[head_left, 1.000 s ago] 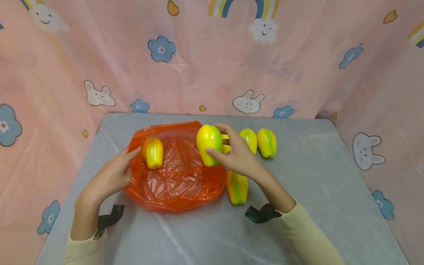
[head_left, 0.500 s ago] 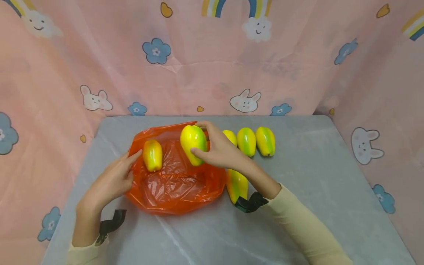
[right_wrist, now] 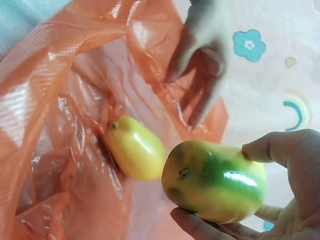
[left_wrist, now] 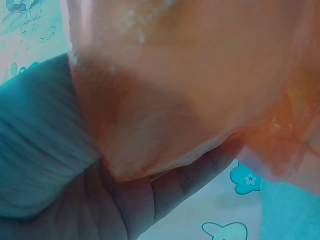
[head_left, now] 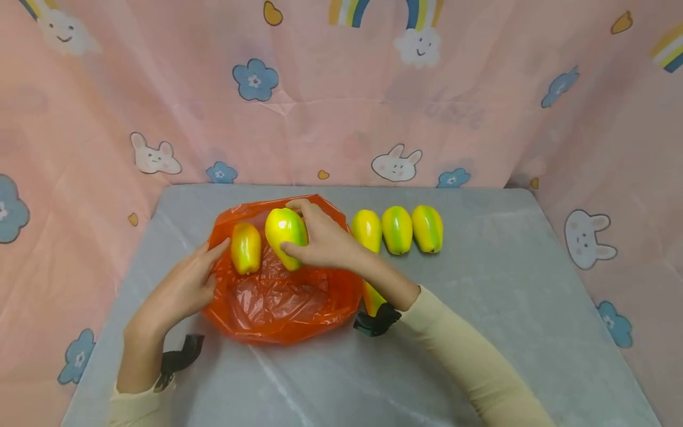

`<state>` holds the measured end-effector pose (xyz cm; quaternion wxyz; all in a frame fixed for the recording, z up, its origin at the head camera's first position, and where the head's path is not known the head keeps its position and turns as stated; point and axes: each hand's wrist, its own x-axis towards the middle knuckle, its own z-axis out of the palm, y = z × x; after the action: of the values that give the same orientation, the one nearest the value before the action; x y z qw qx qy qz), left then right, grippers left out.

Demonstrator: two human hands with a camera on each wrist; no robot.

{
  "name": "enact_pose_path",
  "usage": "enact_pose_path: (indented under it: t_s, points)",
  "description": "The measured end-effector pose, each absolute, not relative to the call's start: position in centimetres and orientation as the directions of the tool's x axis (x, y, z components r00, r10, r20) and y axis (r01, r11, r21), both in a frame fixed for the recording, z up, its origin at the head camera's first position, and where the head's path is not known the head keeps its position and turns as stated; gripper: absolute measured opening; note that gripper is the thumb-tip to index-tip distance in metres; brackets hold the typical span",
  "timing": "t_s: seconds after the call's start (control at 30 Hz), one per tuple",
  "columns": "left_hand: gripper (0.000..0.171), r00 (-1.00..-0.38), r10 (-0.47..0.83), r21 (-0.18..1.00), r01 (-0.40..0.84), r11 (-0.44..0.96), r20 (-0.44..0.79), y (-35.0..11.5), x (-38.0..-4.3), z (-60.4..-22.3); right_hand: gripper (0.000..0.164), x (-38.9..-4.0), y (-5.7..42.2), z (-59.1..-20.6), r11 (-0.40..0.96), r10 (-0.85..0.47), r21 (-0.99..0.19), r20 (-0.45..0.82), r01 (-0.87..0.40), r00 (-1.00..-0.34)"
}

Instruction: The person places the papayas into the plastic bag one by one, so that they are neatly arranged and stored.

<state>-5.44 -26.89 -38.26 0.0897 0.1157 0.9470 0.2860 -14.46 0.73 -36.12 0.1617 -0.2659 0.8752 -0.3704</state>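
Note:
An orange-red plastic bag (head_left: pixel 277 305) lies spread with its mouth open on the grey table. My left hand (head_left: pixel 181 287) holds the bag's left rim, fingers on the inner side; in the left wrist view the film (left_wrist: pixel 165 115) hides much of the grip. One yellow papaya (head_left: pixel 246 249) lies inside the bag, near those fingers. My right hand (head_left: pixel 325 240) grips a yellow-green papaya (head_left: pixel 284 231) between thumb and fingers, above the bag's opening. In the right wrist view the held papaya (right_wrist: pixel 215 182) appears beside the one in the bag (right_wrist: pixel 136 149).
Right of the bag, a papaya (head_left: pixel 366 228), a second papaya (head_left: pixel 397 230) and a third papaya (head_left: pixel 427 229) stand in a row. Another papaya (head_left: pixel 372 298) is partly hidden under my right forearm. A pink patterned curtain (head_left: pixel 320 118) hangs behind the table (head_left: pixel 512 296).
My right hand has moved left with its papaya, from the bag's right edge to over its middle, close to the papaya inside. My left hand has stayed at the rim.

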Motion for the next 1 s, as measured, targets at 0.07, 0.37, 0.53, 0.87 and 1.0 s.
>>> enact_pose_path:
  t_s: [0.07,0.37,0.53,0.87,1.0]
  points:
    - [0.079,-0.957,0.270,0.556,0.169,0.814,-0.105,-26.8,-5.5,-38.2,0.079,-14.5,0.4,-36.3,0.591,-0.591,-0.727,-0.095,-0.350,-0.801]
    - [0.077,-0.959,0.267,0.550,0.173,0.817,-0.094,-27.0,-5.7,-37.7,0.081,-16.1,-2.3,-37.8,0.629,-0.602,-0.704,-0.172,-0.330,-0.780]
    - [0.077,-0.960,0.256,0.548,0.156,0.822,-0.111,-27.2,-5.3,-37.9,0.078,-16.3,-3.4,-38.9,0.653,-0.580,-0.697,-0.208,-0.296,-0.788]
    - [0.078,-0.962,0.250,0.525,0.156,0.837,-0.113,-27.5,-5.2,-37.9,0.075,-17.4,-4.7,-39.9,0.655,-0.533,-0.715,-0.210,-0.243,-0.820]
    - [0.077,-0.956,0.273,0.523,0.179,0.833,-0.106,-27.4,-5.3,-38.0,0.077,-17.6,-5.0,-41.0,0.670,-0.497,-0.717,-0.240,-0.193,-0.834]
